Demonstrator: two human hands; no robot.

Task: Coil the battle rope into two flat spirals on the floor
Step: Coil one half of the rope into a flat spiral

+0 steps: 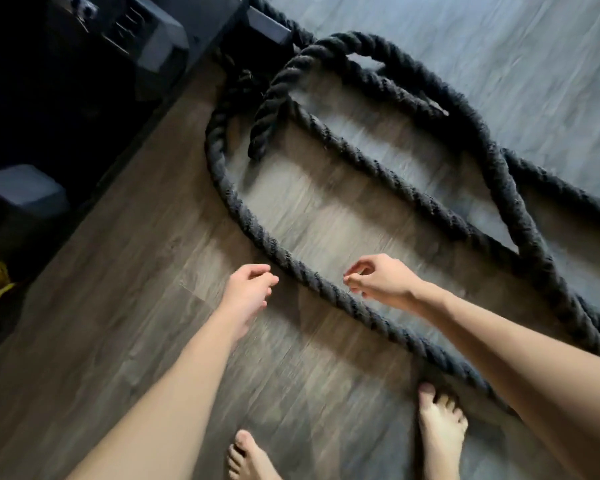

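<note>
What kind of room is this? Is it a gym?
Probably a home gym or workout room. A thick rope lies in loose loops on the wood floor, dark hex dumbbells sit at the upper left, and the person's feet are bare.

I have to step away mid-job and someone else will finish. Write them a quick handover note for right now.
Left hand: loosely curled, holds nothing, beside the nearest strand of the battle rope.
Right hand: loosely curled, nothing visibly held, on the other side of that strand.
Battle rope: loose, overlapping loops on the wooden floor, far part running up to the dark equipment.
Done: no spiral formed yet.
Left: coil both flat spirals.
</note>
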